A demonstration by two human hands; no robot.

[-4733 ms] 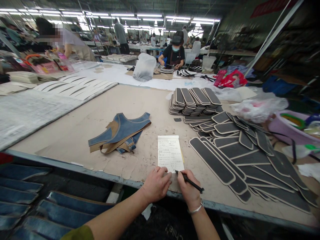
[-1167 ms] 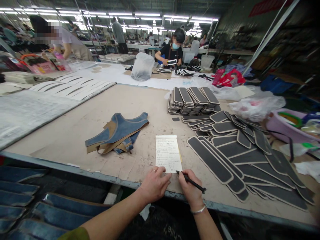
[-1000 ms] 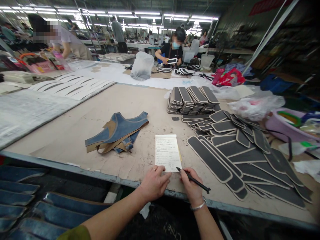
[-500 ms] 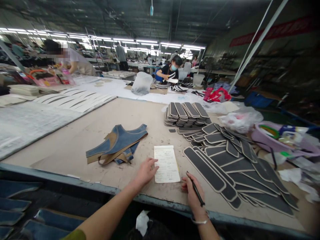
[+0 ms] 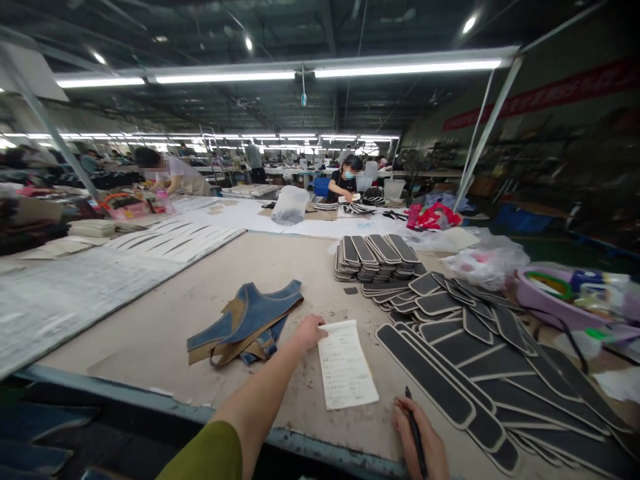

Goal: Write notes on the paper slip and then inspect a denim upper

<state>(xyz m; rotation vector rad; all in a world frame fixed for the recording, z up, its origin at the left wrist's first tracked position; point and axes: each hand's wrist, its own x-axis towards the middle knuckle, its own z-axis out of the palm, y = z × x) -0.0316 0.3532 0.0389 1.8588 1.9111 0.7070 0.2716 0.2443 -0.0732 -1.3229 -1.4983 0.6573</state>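
Left hand (image 5: 310, 331) lies flat on the notepad (image 5: 347, 364), right hand (image 5: 419, 440) grips a pen (image 5: 415, 430); black strips (image 5: 450, 347) alongside.

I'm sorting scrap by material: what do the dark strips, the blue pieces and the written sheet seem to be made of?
Dark strips: probably matte black fabric or foam on pale board, judging by the tan edges. Blue pieces: likely denim with tan backing, given the faded weave look. Written sheet, touched by the left hand: thin white paper, handwritten.
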